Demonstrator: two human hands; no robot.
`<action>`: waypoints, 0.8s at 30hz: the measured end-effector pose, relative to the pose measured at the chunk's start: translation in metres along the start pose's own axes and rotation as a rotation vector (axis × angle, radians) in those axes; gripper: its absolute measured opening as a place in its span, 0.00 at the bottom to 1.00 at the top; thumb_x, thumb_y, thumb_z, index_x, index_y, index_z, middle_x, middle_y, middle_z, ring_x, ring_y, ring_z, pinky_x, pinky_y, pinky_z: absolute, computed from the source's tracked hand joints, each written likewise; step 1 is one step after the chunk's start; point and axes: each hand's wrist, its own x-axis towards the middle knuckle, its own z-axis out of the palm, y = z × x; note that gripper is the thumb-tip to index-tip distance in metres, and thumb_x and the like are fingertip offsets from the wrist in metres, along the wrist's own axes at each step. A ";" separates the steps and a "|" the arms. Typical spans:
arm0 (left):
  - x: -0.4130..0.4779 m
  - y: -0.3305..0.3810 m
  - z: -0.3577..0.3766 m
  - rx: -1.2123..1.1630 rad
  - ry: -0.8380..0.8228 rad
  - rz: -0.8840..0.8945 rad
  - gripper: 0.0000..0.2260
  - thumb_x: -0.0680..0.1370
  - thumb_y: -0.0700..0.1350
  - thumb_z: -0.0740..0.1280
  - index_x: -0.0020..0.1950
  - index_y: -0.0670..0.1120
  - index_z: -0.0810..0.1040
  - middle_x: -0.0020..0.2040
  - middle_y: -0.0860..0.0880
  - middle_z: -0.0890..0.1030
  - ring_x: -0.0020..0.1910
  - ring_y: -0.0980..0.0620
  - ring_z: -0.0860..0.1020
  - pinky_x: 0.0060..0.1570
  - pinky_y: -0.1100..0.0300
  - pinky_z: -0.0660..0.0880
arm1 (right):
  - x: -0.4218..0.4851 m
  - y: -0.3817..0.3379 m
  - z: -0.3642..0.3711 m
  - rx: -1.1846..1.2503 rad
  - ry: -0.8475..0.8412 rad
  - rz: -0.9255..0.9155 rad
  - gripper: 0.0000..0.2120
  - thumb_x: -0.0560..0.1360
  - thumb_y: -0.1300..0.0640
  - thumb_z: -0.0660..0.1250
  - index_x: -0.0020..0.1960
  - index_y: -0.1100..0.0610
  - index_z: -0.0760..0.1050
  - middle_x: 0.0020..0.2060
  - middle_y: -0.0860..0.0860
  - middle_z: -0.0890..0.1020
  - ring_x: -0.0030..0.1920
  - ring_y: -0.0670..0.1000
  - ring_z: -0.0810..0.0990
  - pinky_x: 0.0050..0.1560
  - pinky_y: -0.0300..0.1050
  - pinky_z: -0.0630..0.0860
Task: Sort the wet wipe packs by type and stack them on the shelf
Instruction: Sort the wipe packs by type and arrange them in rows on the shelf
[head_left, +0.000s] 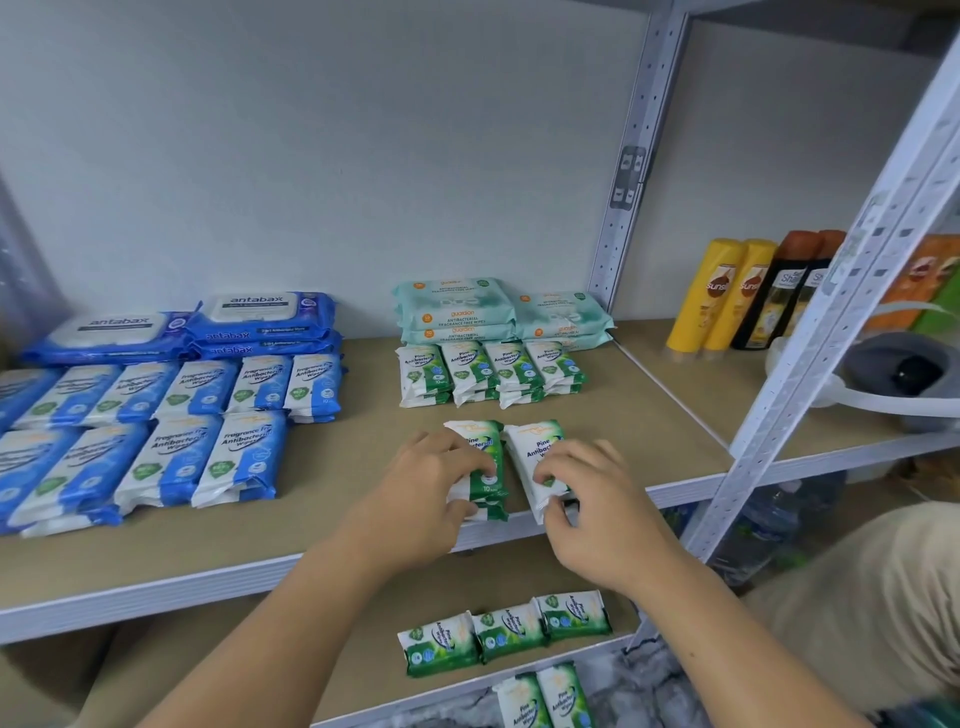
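Left hand and right hand each grip a green pack at the front of the shelf board.
Head view: curled left fingers hide much of the left pine stack. The right thumb and fingers pinch the right pine pack at its near end, covering part of the label. Blue packs run off the left edge.

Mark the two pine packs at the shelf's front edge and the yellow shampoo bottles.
left pine pack (485, 441), head view, upper printed face.
right pine pack (532, 447), head view, white upper face.
yellow shampoo bottles (698, 296), head view, body of the left bottle.
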 end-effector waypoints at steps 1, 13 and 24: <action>0.000 0.001 0.001 -0.006 0.004 0.002 0.17 0.72 0.43 0.76 0.60 0.52 0.81 0.57 0.53 0.78 0.57 0.49 0.74 0.60 0.61 0.67 | 0.000 0.000 0.000 0.005 0.002 0.007 0.11 0.73 0.58 0.66 0.54 0.51 0.77 0.54 0.41 0.75 0.59 0.47 0.69 0.57 0.43 0.72; -0.006 0.003 0.007 0.059 0.019 -0.046 0.25 0.71 0.51 0.77 0.67 0.57 0.75 0.64 0.56 0.70 0.62 0.51 0.66 0.62 0.56 0.69 | -0.002 0.007 -0.003 0.069 -0.024 -0.002 0.17 0.71 0.52 0.67 0.60 0.50 0.77 0.63 0.43 0.73 0.66 0.47 0.69 0.63 0.48 0.73; 0.012 0.015 0.034 -0.048 0.042 -0.085 0.24 0.71 0.39 0.76 0.66 0.51 0.79 0.63 0.49 0.74 0.61 0.47 0.69 0.64 0.54 0.68 | -0.004 0.027 0.006 0.111 0.027 0.203 0.21 0.75 0.63 0.69 0.64 0.46 0.76 0.75 0.42 0.67 0.69 0.52 0.72 0.59 0.53 0.77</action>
